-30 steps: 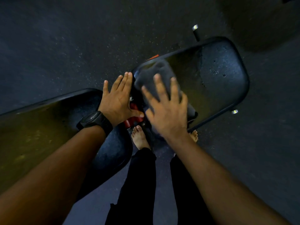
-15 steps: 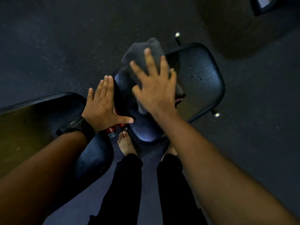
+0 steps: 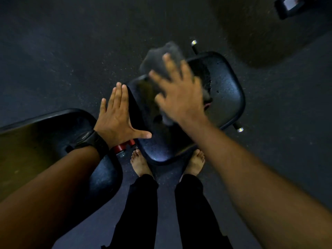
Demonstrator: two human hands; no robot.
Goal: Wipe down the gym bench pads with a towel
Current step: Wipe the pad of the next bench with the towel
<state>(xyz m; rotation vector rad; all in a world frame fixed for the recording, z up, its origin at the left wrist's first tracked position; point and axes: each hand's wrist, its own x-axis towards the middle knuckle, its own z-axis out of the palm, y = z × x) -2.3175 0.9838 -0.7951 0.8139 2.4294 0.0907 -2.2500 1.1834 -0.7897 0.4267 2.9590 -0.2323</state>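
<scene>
A black seat pad point(image 3: 226, 90) lies in the middle of the view, a longer black back pad point(image 3: 45, 141) at the left. My right hand point(image 3: 179, 94) presses flat, fingers spread, on a grey towel point(image 3: 161, 58) at the seat pad's far left edge; the towel bulges past the rim and is motion-blurred. My left hand point(image 3: 116, 119), with a black watch at the wrist, rests flat with fingers straight against the seat pad's left side, thumb stretched out over the pad's near corner.
A red frame part point(image 3: 124, 146) shows in the gap between the pads. Metal pegs point(image 3: 194, 43) stick out at the seat pad's far and right sides. My bare feet point(image 3: 140, 164) stand on dark speckled floor below the pad. A dark object point(image 3: 291, 6) sits top right.
My right hand has pushed the towel away from me across the seat pad to its far left edge. The left hand has stayed against the pad's side. The view has shifted back.
</scene>
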